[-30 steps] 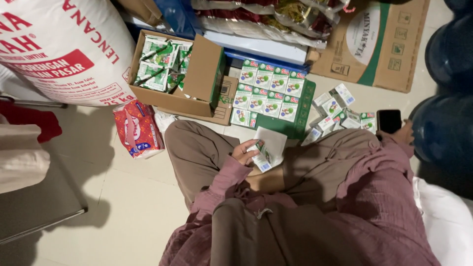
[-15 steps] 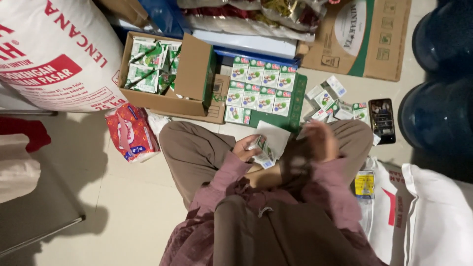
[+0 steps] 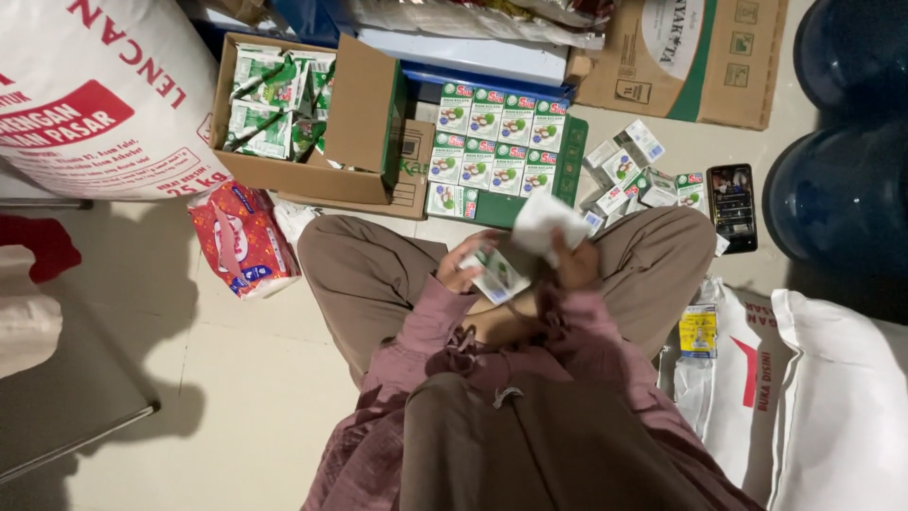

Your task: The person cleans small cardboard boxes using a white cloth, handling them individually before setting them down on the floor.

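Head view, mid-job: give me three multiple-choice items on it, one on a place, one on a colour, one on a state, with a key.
1. Where does the dark phone lie?
A. on the floor beside the person's right knee
B. inside the open cardboard box
C. on the green tray

2. What colour is the tray under the rows of small cartons?
A. red
B. green
C. white

3. What is the left hand doing?
A. resting flat on the floor
B. holding a small carton
C. gripping the phone

Key: 1 A, the phone sits on the tile by the right knee, near the blue jugs. 2 B, a green edge shows around the rows. 3 B, the fingers wrap the carton over the lap, while the right hand holds a white cloth or paper.
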